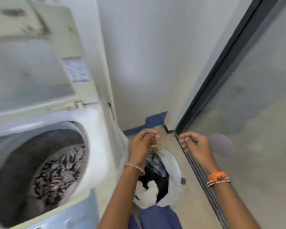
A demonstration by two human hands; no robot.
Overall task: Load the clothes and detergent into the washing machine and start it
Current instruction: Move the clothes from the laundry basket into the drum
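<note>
Pale grey wall (155,63), beige floor (196,204), blue skirting (155,119), dark-framed sliding glass door (262,96) at right.

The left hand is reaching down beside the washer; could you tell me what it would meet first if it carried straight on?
Probably the clothes in the basket on the floor. The left hand hangs above them, loosely curled and holding nothing, though depth is hard to judge.

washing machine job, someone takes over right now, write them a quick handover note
Left hand: loosely curled, holds nothing, above the basket.
Right hand: loosely curled, holds nothing, no grip on anything.
White top-loading washing machine: lid up, a dark patterned garment in the drum.
Pale round laundry basket on the floor holds white and dark clothes.
Left: the remaining clothes, detergent (not in view), start.
</note>
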